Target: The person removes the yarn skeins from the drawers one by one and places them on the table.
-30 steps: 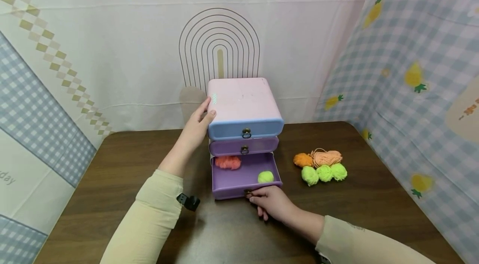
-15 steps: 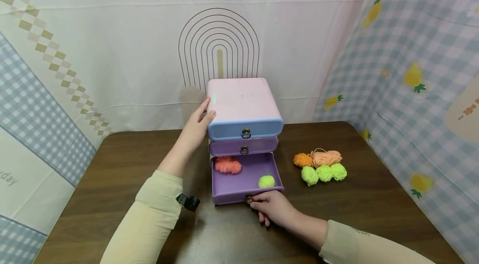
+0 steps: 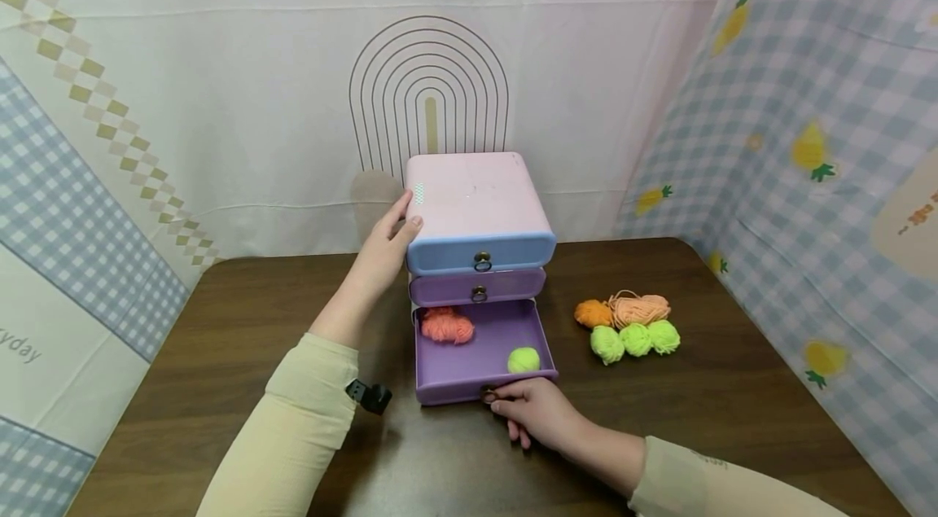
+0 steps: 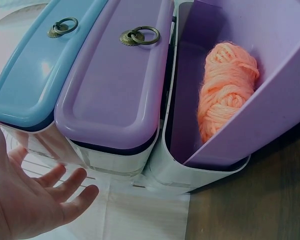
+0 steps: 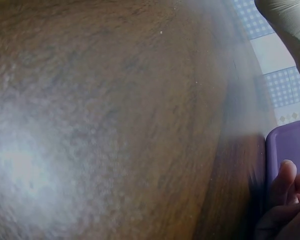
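Observation:
A small drawer cabinet [image 3: 476,191] with a pink top stands on the table, its blue top drawer [image 3: 447,256] and purple middle drawer [image 3: 443,289] closed. The purple bottom drawer [image 3: 454,370] is pulled out, holding a coral yarn skein [image 3: 447,326] at its back left and a lime yarn ball [image 3: 523,360] at its front right. My left hand [image 3: 384,248] rests against the cabinet's upper left side, fingers extended; the left wrist view shows them spread. My right hand [image 3: 542,411] pinches the ring pull [image 3: 488,394] on the bottom drawer's front.
Right of the cabinet lie an orange yarn ball [image 3: 592,313], a peach yarn skein [image 3: 639,309] and a row of lime yarn balls [image 3: 636,339]. A patterned cloth [image 3: 293,118] hangs behind the brown wooden table [image 3: 242,338].
The bottom drawer has slid farther out toward me with my right hand on its ring. The yarn inside has come forward with it. My left hand has stayed in place.

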Tool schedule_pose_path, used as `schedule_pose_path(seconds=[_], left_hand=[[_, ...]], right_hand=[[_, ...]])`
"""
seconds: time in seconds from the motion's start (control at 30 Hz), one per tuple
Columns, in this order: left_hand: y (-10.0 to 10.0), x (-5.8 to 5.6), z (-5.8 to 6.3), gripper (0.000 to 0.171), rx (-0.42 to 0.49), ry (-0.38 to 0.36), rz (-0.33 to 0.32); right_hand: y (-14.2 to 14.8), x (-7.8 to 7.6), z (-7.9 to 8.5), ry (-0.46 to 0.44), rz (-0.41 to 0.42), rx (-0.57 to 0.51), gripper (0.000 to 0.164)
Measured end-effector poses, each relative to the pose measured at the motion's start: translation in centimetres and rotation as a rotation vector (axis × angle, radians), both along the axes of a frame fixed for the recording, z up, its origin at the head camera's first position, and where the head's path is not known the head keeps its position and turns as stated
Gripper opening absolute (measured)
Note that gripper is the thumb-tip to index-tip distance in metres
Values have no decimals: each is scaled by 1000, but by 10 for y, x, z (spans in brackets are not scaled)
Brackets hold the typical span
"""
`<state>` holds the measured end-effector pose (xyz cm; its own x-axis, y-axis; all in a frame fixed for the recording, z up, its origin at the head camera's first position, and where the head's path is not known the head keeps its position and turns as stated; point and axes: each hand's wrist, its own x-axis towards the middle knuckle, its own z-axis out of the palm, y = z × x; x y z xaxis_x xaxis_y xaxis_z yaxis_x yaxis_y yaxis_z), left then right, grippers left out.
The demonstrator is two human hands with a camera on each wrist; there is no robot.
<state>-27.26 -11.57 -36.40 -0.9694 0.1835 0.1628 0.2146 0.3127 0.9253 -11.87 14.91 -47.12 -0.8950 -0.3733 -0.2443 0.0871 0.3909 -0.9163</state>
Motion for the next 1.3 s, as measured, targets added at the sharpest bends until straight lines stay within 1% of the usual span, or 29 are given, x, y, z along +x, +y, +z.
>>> schedule_pose_path(seconds=[0.23, 0.47, 0.6, 0.77, 0.97, 1.13, 1.3], left_hand=[[0, -1, -1, 63, 1, -5, 1], [0, 1, 2, 63, -9, -2, 7], [0, 1, 2, 63, -10, 6, 1], [0, 1, 2, 63, -12, 2, 0], [0, 1, 2, 63, -4, -1, -2], [-1, -2, 0, 62, -1, -14, -11], [-1, -4, 2, 62, -12, -39, -17]], right_hand=[[1, 1, 0, -14, 9, -13, 24], [2, 5, 3, -16, 32, -9, 25], [8, 8, 6, -34, 28, 3, 28], [17, 10, 10, -45, 21, 34, 27], [24, 11, 17, -17, 22, 29, 28], [28, 12, 21, 7, 24, 40, 28], [32, 9, 31, 21, 24, 34, 30]])
